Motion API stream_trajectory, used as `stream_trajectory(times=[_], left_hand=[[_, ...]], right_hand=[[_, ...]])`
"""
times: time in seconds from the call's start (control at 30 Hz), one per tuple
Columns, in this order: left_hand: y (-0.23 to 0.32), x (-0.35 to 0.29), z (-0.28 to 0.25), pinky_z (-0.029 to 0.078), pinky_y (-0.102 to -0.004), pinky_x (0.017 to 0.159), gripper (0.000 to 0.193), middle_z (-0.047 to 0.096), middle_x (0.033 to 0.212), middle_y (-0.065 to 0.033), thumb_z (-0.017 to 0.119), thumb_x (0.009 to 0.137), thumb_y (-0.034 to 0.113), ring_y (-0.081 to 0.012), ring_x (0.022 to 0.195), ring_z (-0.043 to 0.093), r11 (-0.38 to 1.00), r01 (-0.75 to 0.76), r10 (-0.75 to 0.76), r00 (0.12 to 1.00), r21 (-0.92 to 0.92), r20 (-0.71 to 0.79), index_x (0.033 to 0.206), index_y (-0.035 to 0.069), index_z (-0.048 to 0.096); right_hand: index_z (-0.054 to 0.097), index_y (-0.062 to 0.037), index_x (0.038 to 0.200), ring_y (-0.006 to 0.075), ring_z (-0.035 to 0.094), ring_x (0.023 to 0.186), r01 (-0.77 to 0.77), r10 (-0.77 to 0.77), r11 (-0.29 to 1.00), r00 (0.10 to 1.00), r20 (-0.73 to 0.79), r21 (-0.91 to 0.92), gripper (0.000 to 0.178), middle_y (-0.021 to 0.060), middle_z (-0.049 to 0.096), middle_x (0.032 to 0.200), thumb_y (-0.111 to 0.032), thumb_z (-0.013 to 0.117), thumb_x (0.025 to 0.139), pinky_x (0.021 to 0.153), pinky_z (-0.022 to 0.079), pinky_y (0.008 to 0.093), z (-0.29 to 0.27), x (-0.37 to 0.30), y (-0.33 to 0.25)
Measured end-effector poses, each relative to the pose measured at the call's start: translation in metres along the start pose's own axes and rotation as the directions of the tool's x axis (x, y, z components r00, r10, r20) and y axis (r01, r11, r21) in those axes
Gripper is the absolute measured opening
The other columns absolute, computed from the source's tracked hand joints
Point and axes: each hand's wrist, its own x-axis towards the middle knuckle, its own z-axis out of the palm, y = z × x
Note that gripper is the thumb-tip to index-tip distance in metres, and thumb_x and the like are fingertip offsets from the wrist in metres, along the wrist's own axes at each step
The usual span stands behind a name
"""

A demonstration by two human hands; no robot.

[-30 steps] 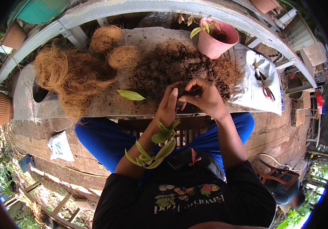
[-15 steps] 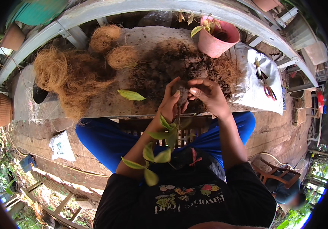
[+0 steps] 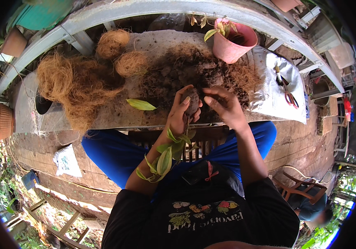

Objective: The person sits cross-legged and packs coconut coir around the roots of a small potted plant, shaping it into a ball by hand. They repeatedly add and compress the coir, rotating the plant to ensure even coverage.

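Observation:
My left hand (image 3: pixel 179 111) is wrapped round the dark soil root ball (image 3: pixel 192 103) of a leafy plant (image 3: pixel 167 157). The plant hangs upside down, its stem and green leaves trailing along my left forearm. Just right of the root ball, my right hand (image 3: pixel 226 106) has its fingers apart, thumb and fingertips curved toward the clump, with a small gap showing. Under and beyond both hands lies a heap of dark soil (image 3: pixel 174 76) mixed with brown fibre. A loose yellow-green leaf (image 3: pixel 141 104) rests on the table to the left of my left hand.
Coconut fibre (image 3: pixel 76 85) is piled at the left of the table (image 3: pixel 103 120). A pink pot (image 3: pixel 234 46) with a plant stands at the back right. Scissors (image 3: pixel 290 96) and a cutter knife (image 3: pixel 278 74) lie on a white sack (image 3: pixel 265 97). A metal rail (image 3: pixel 153 9) crosses behind.
My right hand has come slightly away from the root ball, its fingers parting. The hanging leaves have swung upward and left, closer to my left forearm.

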Motion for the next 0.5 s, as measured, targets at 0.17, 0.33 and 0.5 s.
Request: stream_trajectory(times=[0.17, 0.33, 0.5], left_hand=[[-0.001, 0.000, -0.004, 0.044, -0.0311, 0.065, 0.046, 0.057, 0.105, -0.0075, 0.044, 0.108, 0.028, -0.0153, 0.076, 0.055, 1.000, 0.006, -0.005, 0.998, -0.015, 0.063, 0.149, 0.010, 0.036], [0.000, 0.000, -0.002, 0.044, -0.0307, 0.064, 0.046, 0.057, 0.106, -0.0077, 0.043, 0.108, 0.029, -0.0147, 0.075, 0.054, 1.000, 0.011, -0.011, 1.000, 0.025, 0.029, 0.149, 0.010, 0.036], [-0.001, 0.002, -0.008, 0.043, -0.0303, 0.062, 0.044, 0.057, 0.106, -0.0123, 0.043, 0.108, 0.029, -0.0153, 0.074, 0.054, 1.000, 0.002, -0.002, 0.999, 0.001, 0.050, 0.148, 0.012, 0.037]], right_hand=[[0.073, 0.0007, 0.115, 0.0147, 0.065, 0.097, -0.013, 0.007, 0.997, 0.998, 0.063, 0.082, 0.034, 0.0095, 0.069, 0.106, -0.018, 0.082, 0.087, 0.084, 0.051, 0.0278, 0.010, -0.001, 0.006], [0.074, 0.0035, 0.102, 0.0131, 0.067, 0.087, 0.056, -0.057, 0.998, 0.997, 0.048, 0.024, 0.027, 0.0067, 0.071, 0.091, -0.017, 0.083, 0.086, 0.079, 0.053, 0.0281, 0.000, 0.002, 0.016], [0.073, 0.0025, 0.103, 0.0116, 0.066, 0.083, -0.207, 0.207, 0.978, 0.978, 0.013, 0.021, 0.021, 0.0077, 0.073, 0.094, -0.017, 0.073, 0.096, 0.069, 0.054, 0.0252, -0.016, 0.000, 0.011]])
